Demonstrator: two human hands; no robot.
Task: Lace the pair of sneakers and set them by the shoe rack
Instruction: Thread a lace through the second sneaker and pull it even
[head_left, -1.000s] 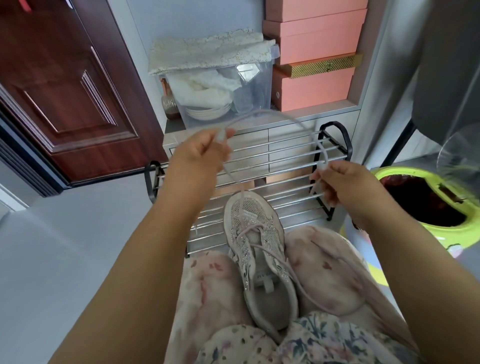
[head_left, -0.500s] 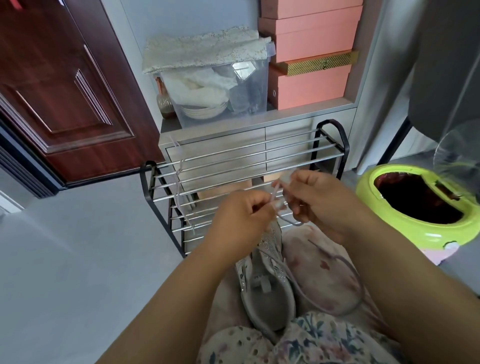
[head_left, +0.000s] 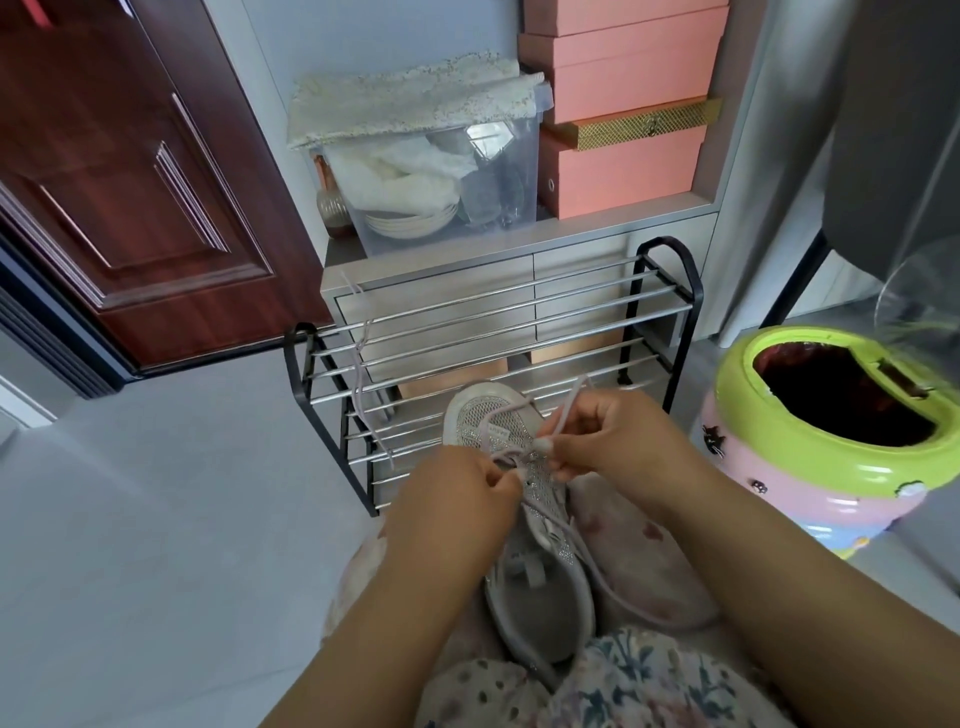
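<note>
- Grey mesh sneaker (head_left: 511, 431) with glittery silver trim along the eyelet rows lies on the person's lap, toe pointing away toward the shoe rack (head_left: 498, 332), heel opening toward the body
- Pale lilac lace (head_left: 563, 410) is threaded through the eyelets nearest the toe; further back the rows look unlaced
- Left hand (head_left: 457, 514) has its grip pinched on the lace at the left eyelet row, fingers curled over the middle of the shoe
- Right hand (head_left: 613, 441) pinches a raised stretch of lace just above the toe area, its end poking up past the fingers
- One long loose run of lace trails right across the patterned trousers (head_left: 654, 561) and loops back toward the heel
- Another pale lace (head_left: 358, 364) hangs over the rack's chrome bars at its left side
- Both hands cover the middle eyelets, so which hole the lace enters cannot be told
- Only one sneaker is in view
- Green-rimmed pink bin (head_left: 810, 447) stands on the floor right of the rack
</note>
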